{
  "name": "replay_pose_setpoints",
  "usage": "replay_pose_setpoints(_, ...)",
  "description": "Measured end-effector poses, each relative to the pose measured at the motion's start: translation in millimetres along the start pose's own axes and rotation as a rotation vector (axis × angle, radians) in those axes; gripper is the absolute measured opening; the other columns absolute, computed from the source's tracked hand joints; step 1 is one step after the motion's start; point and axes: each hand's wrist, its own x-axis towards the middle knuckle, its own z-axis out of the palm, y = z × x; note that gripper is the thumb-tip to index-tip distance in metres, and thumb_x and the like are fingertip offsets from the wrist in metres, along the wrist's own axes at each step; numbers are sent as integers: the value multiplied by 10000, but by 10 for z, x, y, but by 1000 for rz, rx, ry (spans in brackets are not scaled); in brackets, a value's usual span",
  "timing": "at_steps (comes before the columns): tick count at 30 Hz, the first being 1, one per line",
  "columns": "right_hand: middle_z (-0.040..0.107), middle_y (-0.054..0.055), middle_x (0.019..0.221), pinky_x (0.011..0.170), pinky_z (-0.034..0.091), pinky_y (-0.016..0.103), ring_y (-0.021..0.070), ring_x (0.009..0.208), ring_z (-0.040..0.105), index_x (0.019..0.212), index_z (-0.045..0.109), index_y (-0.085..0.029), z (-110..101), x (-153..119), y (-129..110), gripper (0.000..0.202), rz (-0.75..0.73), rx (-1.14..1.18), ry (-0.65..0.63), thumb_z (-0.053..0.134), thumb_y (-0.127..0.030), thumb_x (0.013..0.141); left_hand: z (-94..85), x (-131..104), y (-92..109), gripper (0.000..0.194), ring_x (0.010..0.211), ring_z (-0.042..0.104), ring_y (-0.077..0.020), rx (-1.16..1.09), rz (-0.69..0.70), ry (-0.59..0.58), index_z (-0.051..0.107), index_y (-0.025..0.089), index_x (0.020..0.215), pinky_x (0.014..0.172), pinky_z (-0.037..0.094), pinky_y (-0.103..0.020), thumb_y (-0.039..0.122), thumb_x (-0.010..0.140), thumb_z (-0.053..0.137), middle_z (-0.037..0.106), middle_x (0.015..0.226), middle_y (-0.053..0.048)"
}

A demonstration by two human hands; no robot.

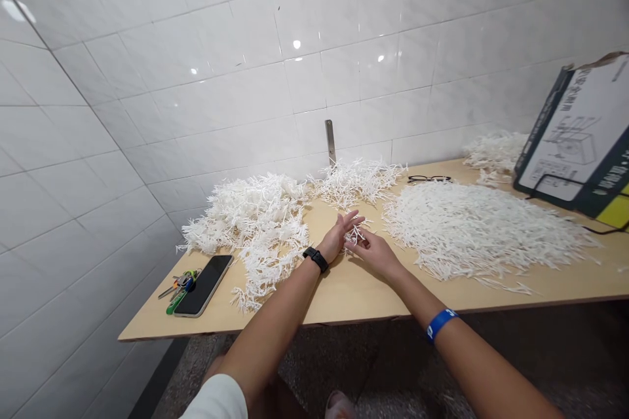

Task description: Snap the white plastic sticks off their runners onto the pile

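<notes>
My left hand point(337, 236), with a black watch at the wrist, is curled around a small bunch of white branching pieces point(354, 233). My right hand point(373, 253) pinches at the same bunch from the right, its thumb and fingertips together. Left of my hands lies a tangled white heap point(255, 213). Behind them a smaller tangled heap point(356, 180) rests near the wall. On the right a wide, flatter pile of white pieces point(481, 229) covers much of the wooden table point(358, 298).
A phone point(204, 285) and keys point(184, 283) lie at the table's left end. Black glasses point(429, 178) sit behind the right pile. At the far right, a box point(572, 137) leans beside another white heap point(496, 149). Tiled wall runs behind the table.
</notes>
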Motion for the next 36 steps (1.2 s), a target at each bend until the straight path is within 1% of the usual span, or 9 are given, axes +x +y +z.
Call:
replay_pose_setpoints(6, 662, 57, 740, 603, 341, 284, 191, 662, 553, 755, 639, -204, -13, 20, 63, 187, 37, -141, 71, 505, -319, 817, -2, 13, -9, 609, 1267, 440, -235, 120, 59, 18, 541, 217, 1273, 953, 414, -354, 638, 877, 350, 506, 1374, -112)
replay_pose_setpoints(10, 683, 79, 747, 618, 376, 295, 205, 670, 567, 754, 656, -181, -55, 33, 118, 251, 120, -45, 217, 497, -367, 809, -37, 34, -6, 402, 1204, 499, -227, 179, 108, 116, 578, 205, 1192, 862, 440, -314, 448, 891, 468, 538, 1334, -108)
replay_pose_setpoints(14, 698, 87, 793, 622, 407, 305, 214, 691, 582, 884, 690, -162, -52, 57, 216, 287, 159, 64, 311, 492, -334, 768, -53, 65, -17, 252, 1058, 580, -199, 340, 158, 213, 620, 164, 1055, 785, 448, -274, 287, 853, 530, 600, 1216, -123)
replay_pose_setpoints(17, 690, 93, 802, 610, 425, 312, 214, 677, 587, 993, 682, -143, -32, 77, 289, 372, 193, 147, 395, 508, -360, 746, -55, 68, -21, 193, 956, 596, -174, 492, 219, 271, 640, 151, 973, 821, 441, -282, 234, 819, 559, 651, 1068, -109)
replay_pose_setpoints(24, 660, 60, 708, 573, 414, 284, 196, 645, 570, 813, 674, -179, -79, 71, 277, 320, 140, 196, 377, 516, -452, 761, -11, -8, -23, 380, 901, 579, -184, 755, 189, 73, 656, 175, 1016, 821, 431, -287, 348, 684, 720, 666, 1021, -76)
replay_pose_setpoints(27, 588, 23, 590, 536, 393, 273, 168, 558, 518, 719, 630, -185, -102, 58, 226, 302, 161, 213, 371, 515, -460, 770, -24, 8, -38, 309, 795, 562, -157, 786, 189, 115, 658, 169, 971, 754, 427, -267, 341, 715, 676, 664, 897, -52)
replay_pose_setpoints(29, 544, 8, 547, 516, 383, 269, 157, 525, 493, 676, 596, -188, -109, 50, 192, 298, 176, 237, 374, 512, -456, 774, -54, 31, -37, 251, 680, 515, -127, 733, 170, 141, 649, 145, 830, 678, 408, -250, 385, 775, 600, 618, 742, -29)
replay_pose_setpoints(32, 547, 14, 563, 510, 385, 266, 150, 529, 489, 629, 565, -190, -111, 39, 144, 305, 191, 253, 350, 518, -453, 776, -100, 56, -22, 386, 590, 423, -101, 620, 149, 155, 571, 135, 650, 606, 364, -239, 491, 798, 547, 486, 592, 9)
replay_pose_setpoints(36, 538, 9, 566, 495, 376, 265, 135, 515, 462, 596, 545, -194, -88, 28, 110, 332, 199, 327, 272, 543, -475, 771, -116, 58, -5, 439, 562, 353, -91, 531, 128, 273, 530, 145, 623, 560, 309, -234, 561, 754, 579, 409, 562, 29)
